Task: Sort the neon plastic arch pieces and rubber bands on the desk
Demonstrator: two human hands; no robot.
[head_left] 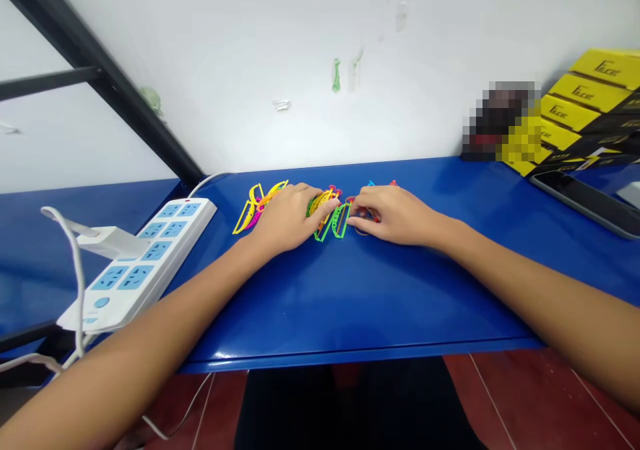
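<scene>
Small, bright plastic pieces with curved, hole-dotted D-shaped frames lie on a blue table. My left hand is curled round a bunch of yellow D-shaped pieces, its thumb in front of them and its fingers partly hidden behind. A green D-shaped piece stands between my hands, and the thumb and fingertips of my right hand pinch its right edge. More yellow D-shaped pieces, with orange and pink ones, lie left of my left hand. Blue and red bits show behind my right hand, mostly covered.
A white power strip with a plugged-in charger and cables lies on the left. Yellow-and-black boxes are stacked at the back right, near a dark phone. A white wall rises behind the table; a dark metal frame slants at left.
</scene>
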